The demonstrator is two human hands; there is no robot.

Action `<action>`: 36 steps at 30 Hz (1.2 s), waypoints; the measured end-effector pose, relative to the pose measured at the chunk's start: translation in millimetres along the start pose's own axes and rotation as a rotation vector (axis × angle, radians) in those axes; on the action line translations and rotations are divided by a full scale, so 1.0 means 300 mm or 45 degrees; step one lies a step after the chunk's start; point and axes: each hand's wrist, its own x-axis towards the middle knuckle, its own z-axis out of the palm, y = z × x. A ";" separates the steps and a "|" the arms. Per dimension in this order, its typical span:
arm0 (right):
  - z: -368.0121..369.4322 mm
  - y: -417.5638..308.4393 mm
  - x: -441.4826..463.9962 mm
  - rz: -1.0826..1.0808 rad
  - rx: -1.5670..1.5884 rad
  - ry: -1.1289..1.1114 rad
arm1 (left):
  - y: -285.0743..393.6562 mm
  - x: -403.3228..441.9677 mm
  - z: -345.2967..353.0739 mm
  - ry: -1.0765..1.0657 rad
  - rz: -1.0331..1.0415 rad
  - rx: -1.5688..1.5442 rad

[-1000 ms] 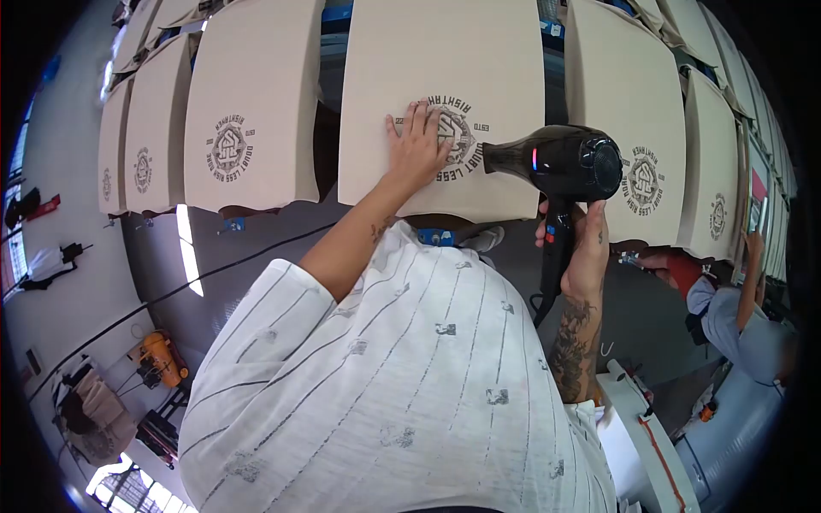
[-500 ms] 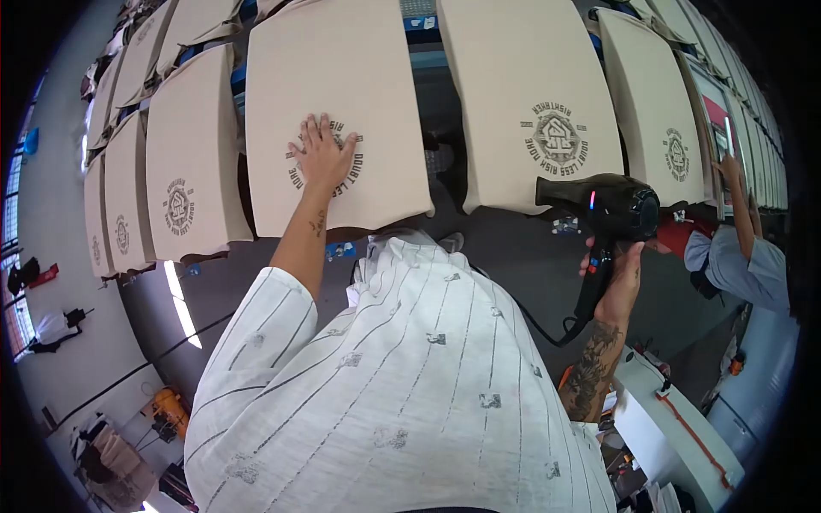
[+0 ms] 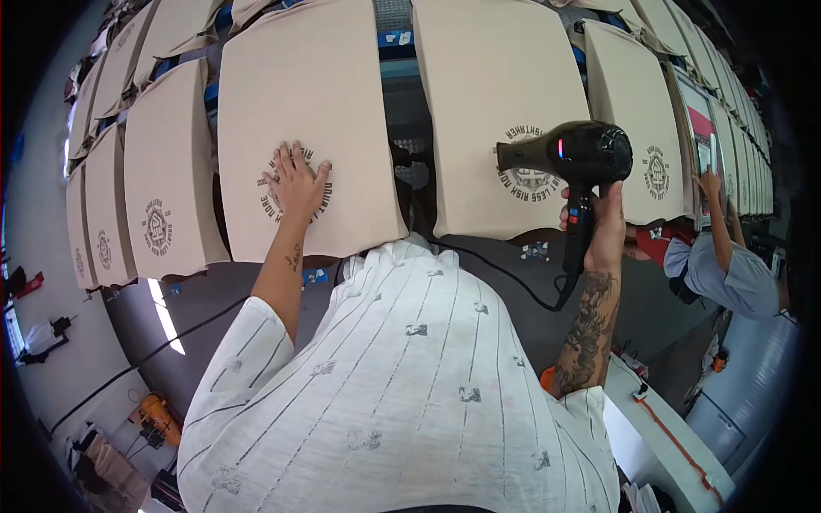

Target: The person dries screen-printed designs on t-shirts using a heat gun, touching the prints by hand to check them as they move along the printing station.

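My left hand (image 3: 298, 185) lies flat, fingers spread, over the round dark print on a beige T-shirt (image 3: 299, 94) stretched over a flat board. In my right hand (image 3: 605, 224) is a black hair dryer (image 3: 590, 154), gripped by its handle. Its nozzle points left, above the print of the neighbouring beige shirt (image 3: 496, 85), and covers part of that print. From the handle a black cord loops down and runs off to the left.
More boards with beige printed shirts (image 3: 175, 154) run in rows on both sides. At the right, another person (image 3: 723, 261) holds a framed screen (image 3: 697, 128). A white bench (image 3: 663, 427) stands behind right; an orange machine (image 3: 158, 417) sits lower left.
My right hand has raised the hair dryer, moving its nozzle over the right shirt's print. My left hand stays on its print. The whole view has shifted slightly.
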 end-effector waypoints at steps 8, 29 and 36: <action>-0.064 -0.112 0.190 -0.180 -0.167 0.140 | -0.249 -0.019 -0.136 0.055 -0.240 -0.116; -0.226 -0.020 -0.034 0.006 -0.142 -0.444 | -0.465 -0.858 0.038 -1.300 -0.541 0.057; -0.497 -0.029 -0.041 -0.039 -0.100 -0.348 | 0.328 -0.922 0.037 -0.988 -0.601 0.013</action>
